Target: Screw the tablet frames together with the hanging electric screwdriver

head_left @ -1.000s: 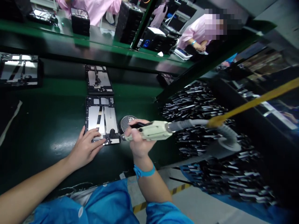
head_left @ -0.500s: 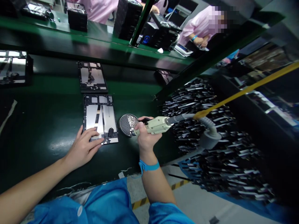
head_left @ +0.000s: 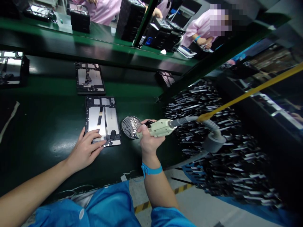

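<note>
A tablet-like panel, with a black frame and silver inside, lies flat on the green bench. Across its lower left part rests my left hand, fingers spread on it. My right hand is wrapped round a pale green tool with a grey cable. The tool's end is over a round metal dish with holes, just right of the panel; small shiny bits are in the dish. Whether tool and dish are joined I cannot tell.
A second panel lies behind the first, another at the far left. Many dark and silver strips fill the right side. A yellow strap holds the cable. Across the bench stand black stacks and people in pink.
The second panel and the far-left panel have shifted slightly to the left on the bench. Both my hands have stayed nearly where they were.
</note>
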`<action>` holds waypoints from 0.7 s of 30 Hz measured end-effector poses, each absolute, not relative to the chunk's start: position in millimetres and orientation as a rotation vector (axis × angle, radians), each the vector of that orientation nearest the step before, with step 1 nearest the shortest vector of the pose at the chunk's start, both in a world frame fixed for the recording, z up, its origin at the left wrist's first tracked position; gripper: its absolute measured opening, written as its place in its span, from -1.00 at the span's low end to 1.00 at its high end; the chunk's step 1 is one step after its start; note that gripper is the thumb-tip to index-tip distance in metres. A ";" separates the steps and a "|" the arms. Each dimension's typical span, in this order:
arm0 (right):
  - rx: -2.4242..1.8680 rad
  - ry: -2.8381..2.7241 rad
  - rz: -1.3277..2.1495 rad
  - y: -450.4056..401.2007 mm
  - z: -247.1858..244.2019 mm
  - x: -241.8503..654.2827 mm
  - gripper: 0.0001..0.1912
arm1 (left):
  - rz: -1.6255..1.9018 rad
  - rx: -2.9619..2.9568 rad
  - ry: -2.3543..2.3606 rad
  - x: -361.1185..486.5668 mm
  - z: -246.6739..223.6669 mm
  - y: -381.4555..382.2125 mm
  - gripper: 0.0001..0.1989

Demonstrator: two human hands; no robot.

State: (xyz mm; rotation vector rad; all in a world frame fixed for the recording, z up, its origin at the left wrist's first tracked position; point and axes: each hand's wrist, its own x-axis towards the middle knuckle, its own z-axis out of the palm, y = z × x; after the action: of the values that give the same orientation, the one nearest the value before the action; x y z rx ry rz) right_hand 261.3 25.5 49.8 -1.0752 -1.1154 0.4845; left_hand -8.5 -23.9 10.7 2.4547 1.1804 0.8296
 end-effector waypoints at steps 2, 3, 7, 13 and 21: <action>-1.077 -1.123 0.487 25.4 49.4 260.9 -0.86 | 0.819 2.456 1.182 -8.7 10.5 -23.8 -0.74; -1.086 -1.124 0.484 25.5 49.3 260.7 -0.86 | 0.816 2.455 1.184 -8.7 10.4 -23.7 -0.73; -1.119 -1.106 0.490 26.6 50.2 260.4 -0.82 | 0.824 2.440 1.193 -8.1 10.1 -23.8 -0.73; -1.046 -1.071 0.481 23.7 70.0 252.4 -0.85 | 0.821 2.424 1.203 -6.0 8.9 -23.8 -0.74; -0.837 -1.232 0.787 3.9 89.8 186.5 -0.82 | 0.799 2.389 1.192 -6.5 9.0 -22.6 -0.72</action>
State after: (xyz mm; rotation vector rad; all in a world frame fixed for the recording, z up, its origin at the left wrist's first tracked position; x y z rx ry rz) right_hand 186.5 3.9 89.8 -0.8368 -1.2318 0.7869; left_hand -6.5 -22.6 9.0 2.3886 1.1919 0.7988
